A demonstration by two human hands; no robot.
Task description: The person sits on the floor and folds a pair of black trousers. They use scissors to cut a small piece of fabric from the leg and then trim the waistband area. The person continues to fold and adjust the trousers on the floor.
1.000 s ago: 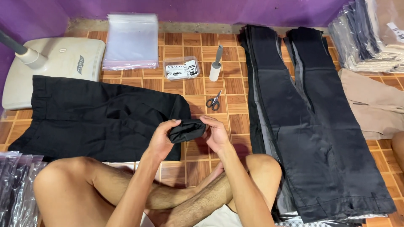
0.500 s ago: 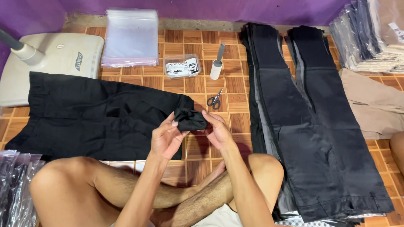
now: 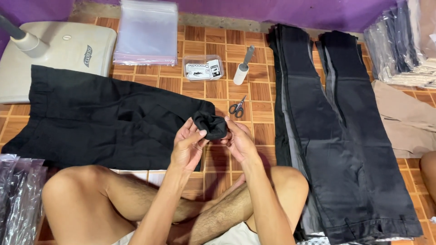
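A pair of black trousers (image 3: 95, 118) lies flat across the tiled floor in front of my crossed legs. Its right end is bunched into a small black roll (image 3: 210, 124). My left hand (image 3: 187, 147) grips this roll from the left, thumb on top. My right hand (image 3: 238, 140) holds it from the right, fingers curled behind the cloth. Both hands hover just above my knees.
A stack of dark trousers (image 3: 345, 136) lies to the right, beige cloth (image 3: 406, 118) beyond it. Small scissors (image 3: 236, 108), a lint roller (image 3: 243, 67), a clear box of tags (image 3: 203, 69), clear bags (image 3: 147, 31) and a fan base (image 3: 59, 52) sit further back. Bagged garments (image 3: 20, 195) lie at left.
Both hands have lifted the bunched trouser end a little and turned it, so the roll now sits higher and tighter between my fingers.
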